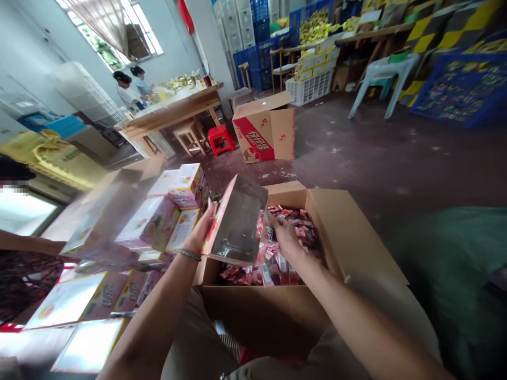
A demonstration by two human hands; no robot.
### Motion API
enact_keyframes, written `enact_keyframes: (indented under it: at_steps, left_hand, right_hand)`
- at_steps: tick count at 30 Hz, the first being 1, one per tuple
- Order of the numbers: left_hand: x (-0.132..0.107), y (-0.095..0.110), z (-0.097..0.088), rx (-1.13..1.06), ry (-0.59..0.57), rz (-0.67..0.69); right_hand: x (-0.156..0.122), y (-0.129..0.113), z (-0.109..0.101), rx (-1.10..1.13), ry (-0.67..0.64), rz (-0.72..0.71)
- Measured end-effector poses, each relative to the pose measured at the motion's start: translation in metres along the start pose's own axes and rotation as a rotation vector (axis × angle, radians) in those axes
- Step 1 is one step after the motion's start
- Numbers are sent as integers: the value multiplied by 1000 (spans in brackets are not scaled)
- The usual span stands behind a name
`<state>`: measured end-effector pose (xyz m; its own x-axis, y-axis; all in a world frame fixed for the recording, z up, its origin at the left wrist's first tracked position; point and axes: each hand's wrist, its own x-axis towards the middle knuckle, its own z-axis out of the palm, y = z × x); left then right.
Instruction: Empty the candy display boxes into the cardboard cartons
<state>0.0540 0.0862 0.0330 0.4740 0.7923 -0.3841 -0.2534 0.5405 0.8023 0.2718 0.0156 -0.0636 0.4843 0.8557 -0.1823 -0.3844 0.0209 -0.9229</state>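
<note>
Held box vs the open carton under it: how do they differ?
Size: the held box is much smaller than the open carton.
Look: the held box shows a dark gray broad face and reddish side; the carton is plain brown.
Pose: the held box is tilted in the left hand; the carton sits below, flaps spread.
Shared: both are boxy.

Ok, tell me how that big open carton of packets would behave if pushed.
The carton is probably fairly heavy, since many packets lie inside. Lying loose and jumbled, they would likely shift. Its wide flap, folded outward, might bend easily.
</note>
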Motion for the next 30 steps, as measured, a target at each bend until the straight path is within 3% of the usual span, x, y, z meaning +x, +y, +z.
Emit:
enact_keyframes:
  at_steps: [3,6,8,10,12,14,15,17,21,24,27,30]
  left_hand:
    - [-9,1,4,168,53,101]
    - [-20,-6,7,336,64,286]
    - [-24,-9,1,331,93,327]
    - [-24,-8,-15,246,192,395]
    - [-21,-5,-40,134,328,493]
    - [-18,1,-66,22,475,536]
    - [-18,4,-76,-33,535,520]
    - [-21,11,-91,-142,610,453]
    - [-36,26,-94,-250,628,330]
    - [-45,31,-92,-244,598,231]
    - [-44,32,-96,-255,586,197]
    - [-34,31,-102,-268,573,153]
  right_hand:
    - [-4,7,3,-217,55,-166]
    - [-14,14,4,-435,-46,-248]
    - [-17,19,-1,-630,-126,-329]
    - [-14,28,-14,-912,-185,-406]
    - [-4,41,-30,-1250,-250,-325]
    - [9,60,-40,-1534,-318,-103]
    - [14,72,-41,-1631,-358,-17]
    - [22,98,-30,-1753,-456,-13]
    - [17,154,22,-1732,-778,-276]
    - [13,188,53,-1660,-941,-324]
    - [18,203,63,-1601,-949,-231]
    - [27,191,62,-1328,-865,-124]
